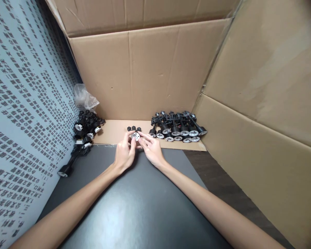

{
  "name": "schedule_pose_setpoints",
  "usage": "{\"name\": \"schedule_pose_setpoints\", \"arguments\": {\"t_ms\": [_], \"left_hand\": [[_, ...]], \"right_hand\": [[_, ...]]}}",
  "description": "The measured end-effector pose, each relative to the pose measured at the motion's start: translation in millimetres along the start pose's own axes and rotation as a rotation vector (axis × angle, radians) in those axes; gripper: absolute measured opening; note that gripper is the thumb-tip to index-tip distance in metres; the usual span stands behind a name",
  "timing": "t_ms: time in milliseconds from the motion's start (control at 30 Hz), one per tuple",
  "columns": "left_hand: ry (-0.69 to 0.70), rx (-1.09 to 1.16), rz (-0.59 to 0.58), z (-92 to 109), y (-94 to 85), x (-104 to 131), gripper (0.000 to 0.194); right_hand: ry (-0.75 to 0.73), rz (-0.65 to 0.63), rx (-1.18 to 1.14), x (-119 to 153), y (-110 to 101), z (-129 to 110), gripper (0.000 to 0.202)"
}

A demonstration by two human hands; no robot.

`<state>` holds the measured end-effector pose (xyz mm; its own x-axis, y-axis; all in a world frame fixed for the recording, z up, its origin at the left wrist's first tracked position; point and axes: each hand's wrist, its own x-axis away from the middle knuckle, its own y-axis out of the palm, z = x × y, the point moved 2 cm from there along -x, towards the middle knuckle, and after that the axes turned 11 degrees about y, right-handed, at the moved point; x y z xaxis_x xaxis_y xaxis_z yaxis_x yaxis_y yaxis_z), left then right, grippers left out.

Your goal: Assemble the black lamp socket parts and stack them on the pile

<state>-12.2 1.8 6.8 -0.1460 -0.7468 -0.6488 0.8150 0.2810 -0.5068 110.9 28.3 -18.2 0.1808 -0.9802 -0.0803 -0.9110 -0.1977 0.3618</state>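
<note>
Between my two hands, above the far part of the dark mat (134, 204), is a small round part with a white face (136, 136). My left hand (123, 152) pinches it from the left, thumb in front. From the right, the fingers of my right hand (153, 150) close on its edge. Fingers cover most of its outline, so anything behind the white face is hidden. Just beyond my hands, several small black pieces (134, 128) lie in a row on the cardboard strip (114, 128).
At the back right lie several black stemmed parts with round white-faced bases (175, 130). A heap of black and white parts (86, 128) sits at left, with a clear plastic bag (85, 97) above it. Cardboard walls (150, 72) and a printed sheet (23, 103) surround the table.
</note>
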Motion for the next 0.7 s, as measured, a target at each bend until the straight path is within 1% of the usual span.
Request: {"name": "schedule_pose_setpoints", "arguments": {"t_ms": [100, 233, 400, 700], "left_hand": [[-0.031, 0.026, 0.031, 1.2, -1.9, -1.6, 0.032], [-0.077, 0.128, 0.05, 2.4, -4.1, -4.1, 0.036], [-0.075, 0.158, 0.019, 3.5, -3.3, -5.0, 0.044], [-0.03, 0.136, 0.027, -2.6, 1.4, -4.6, 0.048]], "right_hand": [[-0.011, 0.006, 0.004, -0.3, 0.0, 0.6, 0.052], [-0.02, 0.021, 0.007, -1.1, -0.7, 1.7, 0.056], [-0.032, 0.057, 0.011, -2.0, -2.1, 2.8, 0.058], [-0.031, 0.072, 0.017, -2.8, -3.2, 3.7, 0.057]]}}
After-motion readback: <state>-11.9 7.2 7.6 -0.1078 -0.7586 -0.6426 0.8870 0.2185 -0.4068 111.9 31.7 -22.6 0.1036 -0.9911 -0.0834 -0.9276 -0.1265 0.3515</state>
